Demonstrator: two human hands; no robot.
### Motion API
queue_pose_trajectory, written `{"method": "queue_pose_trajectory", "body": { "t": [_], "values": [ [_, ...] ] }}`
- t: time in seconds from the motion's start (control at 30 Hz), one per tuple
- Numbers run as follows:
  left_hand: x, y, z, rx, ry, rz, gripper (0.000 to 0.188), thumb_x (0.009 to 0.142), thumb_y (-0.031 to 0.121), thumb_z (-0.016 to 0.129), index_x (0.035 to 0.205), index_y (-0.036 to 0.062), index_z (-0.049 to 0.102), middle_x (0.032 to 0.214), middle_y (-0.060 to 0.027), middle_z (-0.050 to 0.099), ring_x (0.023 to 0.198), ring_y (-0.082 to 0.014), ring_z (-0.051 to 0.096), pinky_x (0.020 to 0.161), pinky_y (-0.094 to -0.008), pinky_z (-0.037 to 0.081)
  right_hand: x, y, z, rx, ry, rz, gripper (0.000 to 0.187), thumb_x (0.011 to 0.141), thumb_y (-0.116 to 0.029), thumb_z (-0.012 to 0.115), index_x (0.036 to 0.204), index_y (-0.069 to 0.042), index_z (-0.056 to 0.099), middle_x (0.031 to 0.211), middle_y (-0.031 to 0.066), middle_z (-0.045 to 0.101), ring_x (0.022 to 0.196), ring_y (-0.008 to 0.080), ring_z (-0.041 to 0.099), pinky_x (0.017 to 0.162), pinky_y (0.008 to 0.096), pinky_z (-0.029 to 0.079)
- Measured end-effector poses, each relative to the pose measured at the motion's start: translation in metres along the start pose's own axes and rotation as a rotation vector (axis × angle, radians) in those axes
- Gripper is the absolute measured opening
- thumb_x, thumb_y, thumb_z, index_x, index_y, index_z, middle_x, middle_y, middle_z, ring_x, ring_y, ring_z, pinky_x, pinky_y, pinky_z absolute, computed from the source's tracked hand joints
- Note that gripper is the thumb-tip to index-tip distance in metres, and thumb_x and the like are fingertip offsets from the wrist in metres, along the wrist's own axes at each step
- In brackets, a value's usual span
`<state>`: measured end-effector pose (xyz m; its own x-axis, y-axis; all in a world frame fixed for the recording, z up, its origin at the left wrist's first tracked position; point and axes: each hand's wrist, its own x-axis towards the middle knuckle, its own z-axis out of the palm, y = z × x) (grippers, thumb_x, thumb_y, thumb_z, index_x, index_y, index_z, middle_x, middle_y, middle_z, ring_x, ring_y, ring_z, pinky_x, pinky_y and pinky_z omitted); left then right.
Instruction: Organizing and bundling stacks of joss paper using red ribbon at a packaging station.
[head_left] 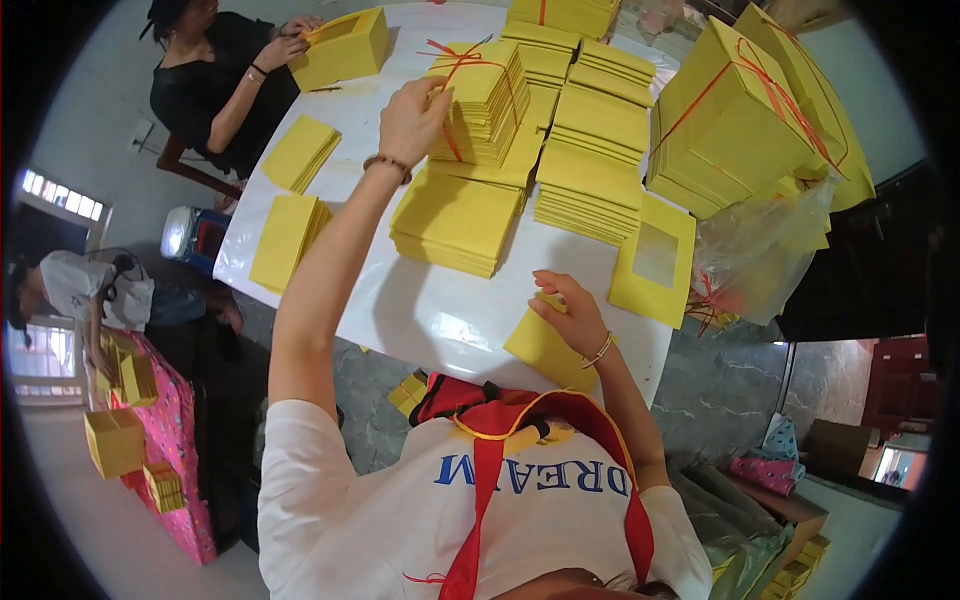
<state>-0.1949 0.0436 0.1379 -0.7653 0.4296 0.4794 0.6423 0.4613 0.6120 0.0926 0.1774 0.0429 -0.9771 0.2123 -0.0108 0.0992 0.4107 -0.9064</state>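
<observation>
My left hand (412, 122) is at the left side of the tied bundle (492, 108), fingers bent beside the red string (466, 60); I cannot tell whether they pinch it. The bundle lies just right of that hand, its layers piled so its long axis looks upright, and my left is clearly nearer. My right hand (572, 318), well apart from it and closer to my body, has its fingers loosely curled and parted, over a flat yellow piece (548, 352). An untied stack (458, 215) sits between both hands.
</observation>
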Motion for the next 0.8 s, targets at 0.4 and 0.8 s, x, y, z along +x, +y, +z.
{"method": "queue_pose_trajectory", "body": {
  "t": [0.4, 0.8],
  "values": [
    [0.115, 0.001, 0.030, 0.617, -0.564, 0.037, 0.033, 0.078, 0.011, 0.047, 0.110, 0.0079, 0.048, 0.102, -0.0166, 0.058, 0.092, -0.0333, 0.057, 0.077, -0.0408, 0.045, 0.113, -0.052, 0.044, -0.612, 0.174, -0.502, 0.044, 0.073, -0.037, 0.062, 0.110, -0.014, 0.055, 0.118, 0.0096, 0.047, 0.116, 0.0271, 0.038, 0.093, 0.0467, 0.028],
    [0.144, 0.008, 0.011, 0.579, -0.481, 0.178, 0.031, 0.074, 0.016, 0.053, 0.105, 0.0129, 0.059, 0.094, -0.0177, 0.061, 0.086, -0.0332, 0.058, 0.076, -0.0395, 0.046, 0.146, -0.025, 0.060, -0.744, 0.290, -0.283, 0.050, 0.067, -0.039, 0.066, 0.108, -0.012, 0.055, 0.121, 0.0098, 0.040, 0.119, 0.0290, 0.032, 0.087, 0.0596, 0.028]
  ]
}}
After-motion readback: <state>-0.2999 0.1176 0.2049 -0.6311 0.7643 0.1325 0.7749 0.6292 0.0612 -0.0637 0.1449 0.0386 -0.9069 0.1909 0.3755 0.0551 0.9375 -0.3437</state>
